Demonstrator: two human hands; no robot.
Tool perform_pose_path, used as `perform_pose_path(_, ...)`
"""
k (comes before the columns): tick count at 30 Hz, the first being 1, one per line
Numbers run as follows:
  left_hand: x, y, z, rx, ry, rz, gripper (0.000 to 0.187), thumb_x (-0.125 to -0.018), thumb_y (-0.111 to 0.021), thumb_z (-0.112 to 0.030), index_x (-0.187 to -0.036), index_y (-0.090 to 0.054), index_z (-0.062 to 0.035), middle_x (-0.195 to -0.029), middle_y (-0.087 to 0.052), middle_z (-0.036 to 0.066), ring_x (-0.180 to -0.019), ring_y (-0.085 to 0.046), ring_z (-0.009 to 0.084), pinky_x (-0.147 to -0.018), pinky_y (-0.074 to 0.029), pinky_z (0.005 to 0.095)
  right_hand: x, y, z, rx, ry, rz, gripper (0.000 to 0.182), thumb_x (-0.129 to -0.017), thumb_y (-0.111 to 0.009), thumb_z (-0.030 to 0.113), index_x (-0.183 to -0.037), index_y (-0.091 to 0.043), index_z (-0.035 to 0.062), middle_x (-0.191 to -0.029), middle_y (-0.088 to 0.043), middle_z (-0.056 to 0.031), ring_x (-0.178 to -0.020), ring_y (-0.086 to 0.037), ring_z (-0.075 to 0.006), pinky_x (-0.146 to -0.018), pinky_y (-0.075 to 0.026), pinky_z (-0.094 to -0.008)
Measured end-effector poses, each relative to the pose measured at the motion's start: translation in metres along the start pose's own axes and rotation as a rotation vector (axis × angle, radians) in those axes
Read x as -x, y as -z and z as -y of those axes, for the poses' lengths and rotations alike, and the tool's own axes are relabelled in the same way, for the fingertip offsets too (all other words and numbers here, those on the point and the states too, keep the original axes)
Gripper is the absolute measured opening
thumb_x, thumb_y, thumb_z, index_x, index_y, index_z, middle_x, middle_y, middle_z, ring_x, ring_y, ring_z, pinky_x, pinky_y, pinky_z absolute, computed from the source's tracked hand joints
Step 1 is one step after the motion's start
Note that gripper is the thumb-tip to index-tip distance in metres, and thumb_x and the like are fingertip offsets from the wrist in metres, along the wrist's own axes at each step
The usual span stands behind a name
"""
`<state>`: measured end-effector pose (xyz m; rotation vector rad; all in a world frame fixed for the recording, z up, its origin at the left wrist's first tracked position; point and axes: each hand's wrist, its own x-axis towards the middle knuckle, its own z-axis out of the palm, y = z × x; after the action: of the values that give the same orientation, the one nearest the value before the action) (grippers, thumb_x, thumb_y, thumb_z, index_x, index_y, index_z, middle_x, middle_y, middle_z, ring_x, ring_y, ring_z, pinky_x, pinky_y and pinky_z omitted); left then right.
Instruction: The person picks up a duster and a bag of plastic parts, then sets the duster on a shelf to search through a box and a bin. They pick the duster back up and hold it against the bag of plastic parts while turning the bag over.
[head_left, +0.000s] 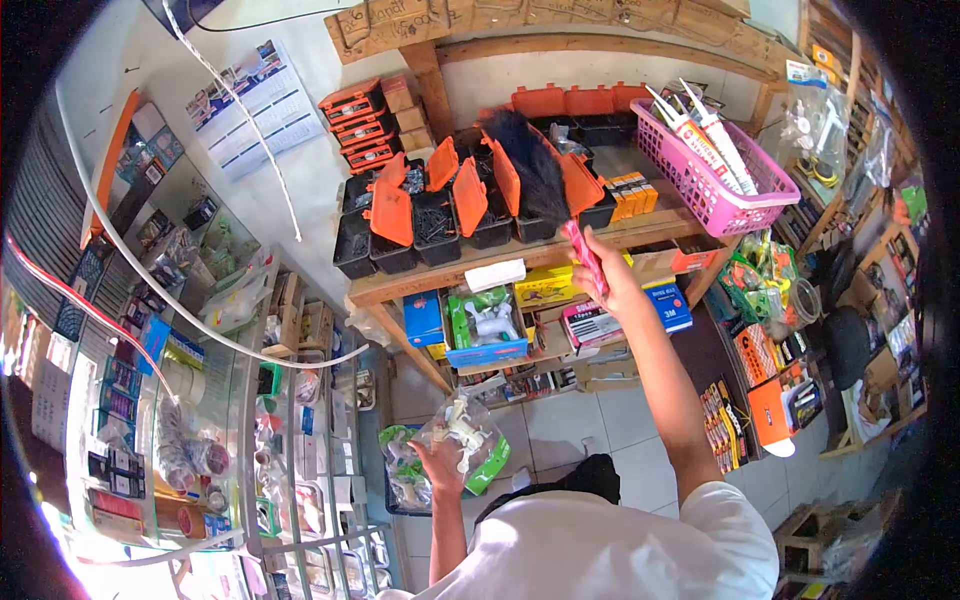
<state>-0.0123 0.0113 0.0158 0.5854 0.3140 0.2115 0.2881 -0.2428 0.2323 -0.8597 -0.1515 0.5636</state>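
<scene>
My right hand (612, 278) is wrapped round the pink handle of a black feather duster (530, 165). The duster's dark plumes lie over the black bins with orange lids (470, 198) on the wooden shelf (640, 235). Lower left, my left hand (440, 465) holds a clear plastic bag (465, 430) with white pieces and a green label. Several bins stand with their lids raised, and small dark parts show inside some of them.
A pink basket (725, 195) with white tubes stands on the shelf's right end. Below are a blue box (487, 350) and other boxes. Glass shelving (250, 430) is at left, and a white cable (215, 335) hangs across the left side.
</scene>
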Motion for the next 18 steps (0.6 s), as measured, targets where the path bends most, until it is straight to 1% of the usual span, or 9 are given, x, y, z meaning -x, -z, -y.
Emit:
perform_pose_path(2,-0.007,0.008,0.003,0.029,0.007,0.053,0.096,-0.082,-0.025,-0.080,-0.144,-0.029,-0.0073,-0.142,-0.038,0.017,-0.124,-0.043,0.0349,-0.106,-0.033,0.0457,-0.013,0.001,0.005,-0.087,-0.009,0.049,0.038,-0.096,-0.050,0.040,-0.115,-0.054,0.0072,-0.079,-0.055,-0.0003,-0.046,-0.040,-0.0052,-0.041,-0.034,-0.0210)
perform_pose_path(5,-0.010,0.002,0.003,-0.030,0.045,-0.015,0.097,-0.082,-0.025,-0.080,-0.145,-0.029,-0.0073,-0.142,-0.038,0.017,-0.125,-0.042,0.0353,-0.106,-0.032,0.0459,-0.028,-0.009,0.008,-0.202,-0.019,0.107,0.030,-0.098,-0.048,0.034,-0.109,-0.055,0.0070,-0.081,-0.058,-0.0024,-0.050,-0.045,-0.0075,-0.043,-0.036,-0.0227)
perform_pose_path(7,-0.007,-0.022,-0.001,-0.179,0.043,-0.163,0.095,-0.083,-0.024,-0.079,-0.145,-0.029,-0.0073,-0.142,-0.039,0.017,-0.125,-0.042,0.0346,-0.106,-0.032,0.0456,-0.039,-0.017,0.006,-0.253,0.011,0.073,0.027,-0.098,-0.048,0.033,-0.107,-0.054,0.0086,-0.081,-0.060,-0.0033,-0.053,-0.049,-0.0092,-0.046,-0.039,-0.0249)
perform_pose_path(9,-0.011,-0.020,0.005,-0.038,0.065,-0.076,0.093,-0.085,-0.023,-0.077,-0.145,-0.029,-0.0074,-0.144,-0.036,0.018,-0.128,-0.039,0.0351,-0.108,-0.030,0.0456,-0.050,-0.014,0.004,-0.267,-0.010,0.095,0.024,-0.098,-0.049,0.032,-0.105,-0.054,0.0100,-0.083,-0.062,-0.0044,-0.055,-0.052,-0.0109,-0.048,-0.041,-0.0265)
perform_pose_path(11,-0.016,-0.022,0.008,-0.119,0.047,-0.082,0.090,-0.086,-0.024,-0.076,-0.143,-0.033,-0.0076,-0.125,-0.052,0.013,-0.113,-0.050,0.0288,-0.097,-0.040,0.0422,-0.064,-0.015,0.001,-0.193,0.019,0.030,0.023,-0.097,-0.050,0.032,-0.108,-0.055,0.0119,-0.086,-0.064,-0.0058,-0.062,-0.058,-0.0116,-0.051,-0.044,-0.0264)
perform_pose_path(12,-0.019,-0.024,0.009,-0.112,0.044,-0.093,0.090,-0.086,-0.024,-0.076,-0.143,-0.033,-0.0076,-0.125,-0.052,0.013,-0.113,-0.050,0.0288,-0.097,-0.040,0.0422,-0.066,-0.019,0.001,-0.190,0.006,0.031,0.023,-0.097,-0.050,0.032,-0.108,-0.055,0.0119,-0.086,-0.064,-0.0058,-0.062,-0.058,-0.0116,-0.051,-0.044,-0.0264)
perform_pose_path(15,-0.020,-0.025,0.015,-0.028,0.114,-0.136,0.087,-0.085,-0.026,-0.077,-0.139,-0.041,-0.0094,-0.074,-0.041,-0.002,-0.070,-0.039,0.0141,-0.063,-0.035,0.0314,-0.065,-0.034,-0.003,-0.042,0.021,-0.181,0.031,-0.096,-0.051,0.035,-0.117,-0.052,0.0124,-0.110,-0.063,-0.0138,-0.097,-0.065,-0.0292,-0.078,-0.056,-0.0425)
perform_pose_path(16,-0.019,-0.021,0.018,0.014,0.107,-0.110,0.088,-0.085,-0.026,-0.077,-0.140,-0.040,-0.0095,-0.083,-0.047,0.001,-0.078,-0.045,0.0170,-0.069,-0.039,0.0332,-0.068,-0.030,-0.008,-0.066,-0.002,-0.177,0.035,-0.095,-0.052,0.037,-0.121,-0.051,0.0124,-0.118,-0.060,-0.0163,-0.108,-0.059,-0.0376,-0.087,-0.052,-0.0527)
perform_pose_path(18,-0.009,-0.046,0.010,0.110,0.100,-0.044,0.088,-0.085,-0.025,-0.077,-0.141,-0.036,-0.0095,-0.106,-0.054,0.010,-0.096,-0.052,0.0252,-0.083,-0.043,0.0406,-0.063,-0.023,-0.014,-0.111,-0.039,-0.144,0.050,-0.089,-0.057,0.048,-0.121,-0.050,0.0100,-0.119,-0.059,-0.0168,-0.110,-0.058,-0.0378,-0.087,-0.051,-0.0556)
